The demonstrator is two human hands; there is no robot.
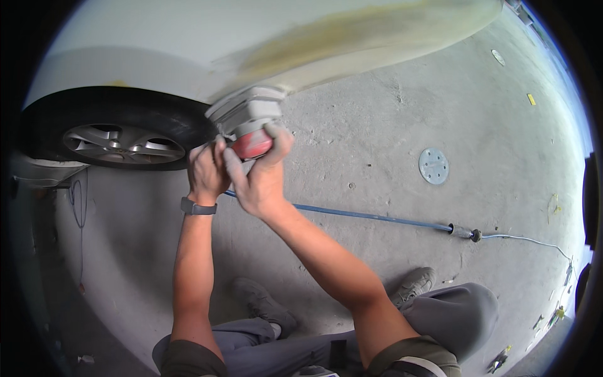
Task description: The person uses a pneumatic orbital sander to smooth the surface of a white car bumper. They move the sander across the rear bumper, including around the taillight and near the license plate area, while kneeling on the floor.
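Note:
Both hands grip a power sander [252, 143] with a red top and a wide grey head, which is slightly blurred. Its pad meets the lower edge of a pale car body panel [157, 38], just right of the wheel. My left hand [208, 171], with a dark watch on its wrist, is closed at the sander's left side; part of its grip is hidden. My right hand [264, 182] wraps round the red body, thumb on the left and fingers on the right. A yellowish sanded patch [314, 41] spreads over the panel above the sander.
A car wheel [116, 135] with a silver rim stands left of my hands. A blue hose [377, 217] runs right from beneath my hands to a dark coupling [461, 231]. On the concrete floor is a round metal cover [433, 166]. My shoes [264, 305] are below.

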